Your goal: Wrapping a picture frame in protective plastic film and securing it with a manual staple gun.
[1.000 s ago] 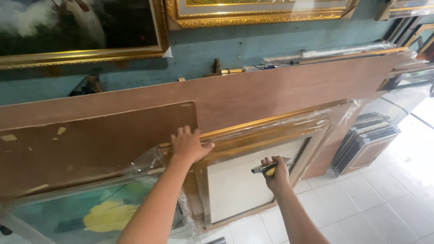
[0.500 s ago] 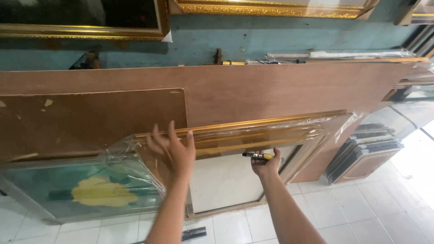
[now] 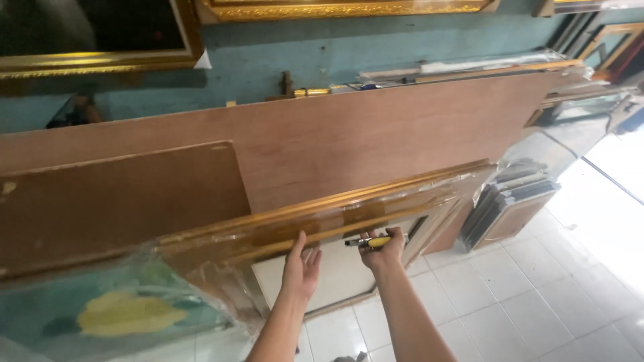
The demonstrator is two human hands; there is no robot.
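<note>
Hands first: I see my left hand (image 3: 302, 265) open and flat against the gold frame (image 3: 335, 218), steadying it where it leans on the big board (image 3: 376, 141), while my right hand (image 3: 384, 247) just below the frame grips a yellow knife (image 3: 372, 241).

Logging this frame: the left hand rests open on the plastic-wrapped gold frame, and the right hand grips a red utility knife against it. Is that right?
Not quite: the utility knife in the right hand is yellow with dark ends, not red. The head view shows it. The rest holds: the left hand rests open on the plastic-wrapped gold frame, and the right hand grips the knife against it.
</note>
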